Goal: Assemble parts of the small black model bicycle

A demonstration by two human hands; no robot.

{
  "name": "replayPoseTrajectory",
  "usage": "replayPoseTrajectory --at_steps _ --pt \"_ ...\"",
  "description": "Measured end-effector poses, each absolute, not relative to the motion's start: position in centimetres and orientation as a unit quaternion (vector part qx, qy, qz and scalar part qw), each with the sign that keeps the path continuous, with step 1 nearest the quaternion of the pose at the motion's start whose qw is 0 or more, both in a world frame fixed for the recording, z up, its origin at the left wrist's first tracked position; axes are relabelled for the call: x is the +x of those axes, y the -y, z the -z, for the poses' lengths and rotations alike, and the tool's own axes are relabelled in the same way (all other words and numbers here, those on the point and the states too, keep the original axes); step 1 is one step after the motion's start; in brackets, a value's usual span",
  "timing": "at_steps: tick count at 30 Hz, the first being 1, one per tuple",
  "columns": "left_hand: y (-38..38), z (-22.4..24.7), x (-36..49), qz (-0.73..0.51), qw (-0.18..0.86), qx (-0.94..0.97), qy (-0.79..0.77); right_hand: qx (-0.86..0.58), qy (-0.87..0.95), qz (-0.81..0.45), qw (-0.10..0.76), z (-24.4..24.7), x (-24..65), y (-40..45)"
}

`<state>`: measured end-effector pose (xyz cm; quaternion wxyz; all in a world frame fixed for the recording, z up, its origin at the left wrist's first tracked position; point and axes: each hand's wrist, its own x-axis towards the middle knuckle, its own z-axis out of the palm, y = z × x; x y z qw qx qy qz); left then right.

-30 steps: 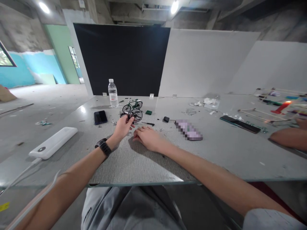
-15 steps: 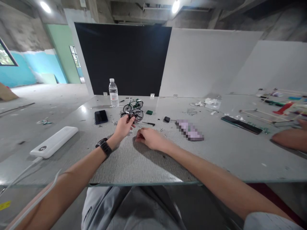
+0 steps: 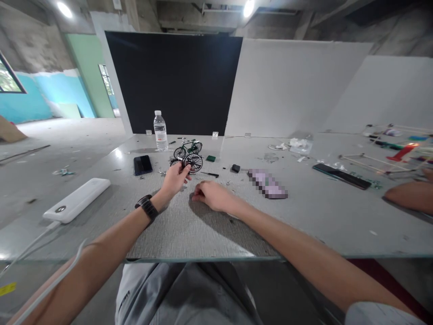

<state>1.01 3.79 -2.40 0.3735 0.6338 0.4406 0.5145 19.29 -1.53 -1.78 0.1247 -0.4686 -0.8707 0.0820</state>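
In the head view my left hand (image 3: 176,176) pinches a miniature bicycle wheel (image 3: 193,163) with a black rim and pale spokes. Darker parts show just behind the fingers, but whether they join the wheel I cannot tell. A small green model bicycle (image 3: 188,147) stands upright right behind it. My right hand (image 3: 210,194) rests on the table with its fingers curled together; anything inside them is hidden. A small dark screwdriver-like tool (image 3: 210,174) lies beyond the right hand, and a green block (image 3: 211,158) is beside the model.
A water bottle (image 3: 160,132), a dark phone (image 3: 142,165) and a white power bank (image 3: 77,201) with cable stand or lie to the left. To the right are a small black block (image 3: 236,168), a blurred-out purple item (image 3: 268,183), another phone (image 3: 341,176) and another person's arm (image 3: 409,197).
Both my hands stay almost still, with the wheel held in the left. At the far right, a bright glow now shows at the top of the red object.
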Motion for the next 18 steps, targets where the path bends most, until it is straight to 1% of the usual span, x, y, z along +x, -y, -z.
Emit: replayPoseTrajectory --at_steps 2,4,9,12,15,18 --pt "-3.6 2.3 1.0 -0.512 0.382 0.627 -0.446 -0.443 0.884 -0.073 0.130 2.1 19.4 1.3" --pt "-3.4 2.0 1.0 -0.509 0.391 0.623 -0.448 -0.426 0.888 -0.080 0.155 2.3 19.7 1.1" --pt "-3.2 1.7 1.0 -0.503 0.400 0.630 -0.436 -0.413 0.859 -0.181 0.244 1.5 20.1 1.0" --pt "-3.3 1.8 1.1 -0.500 0.408 0.631 -0.430 -0.389 0.833 -0.210 0.332 0.8 20.3 0.9" --pt "-3.4 2.0 1.2 -0.496 0.416 0.633 -0.425 -0.376 0.795 -0.178 0.441 0.2 20.8 0.6" --pt "-3.3 2.1 1.2 -0.492 0.423 0.640 -0.411 -0.384 0.761 -0.162 0.497 -0.2 21.6 0.3"
